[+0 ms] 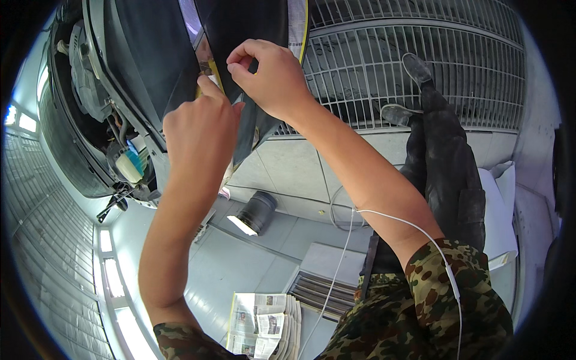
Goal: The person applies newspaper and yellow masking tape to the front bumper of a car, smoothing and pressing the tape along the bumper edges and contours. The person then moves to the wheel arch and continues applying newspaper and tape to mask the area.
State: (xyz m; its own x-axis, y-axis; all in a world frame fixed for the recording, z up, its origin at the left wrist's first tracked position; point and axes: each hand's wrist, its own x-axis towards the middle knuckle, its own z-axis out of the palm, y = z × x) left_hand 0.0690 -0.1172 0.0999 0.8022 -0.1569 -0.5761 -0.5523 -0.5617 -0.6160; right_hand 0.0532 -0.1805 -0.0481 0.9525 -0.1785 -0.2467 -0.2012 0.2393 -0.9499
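Hands, two, bare, as seen in my head-camera feed.

Left hand (201, 126): back uppermost, index finger extended to a yellow strip (215, 73), the other fingers bent under; I cannot tell whether they hold anything.

Right hand (273, 75): just beyond and to the right of the left one, thumb and forefinger curled narrowly into a ring; whether something thin lies between the tips I cannot make out.

Yellow strip: narrow, set along the gap between two dark sheets of bodywork, beneath the left fingertip.

Dark panel (144, 51): smooth, matt, one seam, left of the strip.

Black panel (243, 18): right of the strip, partly behind the right hand.

Vehicle front, far left: exposed workings, including a pale reservoir (127, 168) with a blue patch.

Floor grating (354, 66): metal bars, upper right; my wearer's two shoes (416, 68) upon it.

Black cylinder (258, 211): one end bright white, below the tiles.

Newspaper (261, 324): folded sheets, lower middle.

Slatted metal unit (321, 294): beside the newspaper.

White cable (343, 252): loosely trailing past the right forearm.

Strip lights (113, 277): bright, left side, next to a ribbed wall (51, 252).
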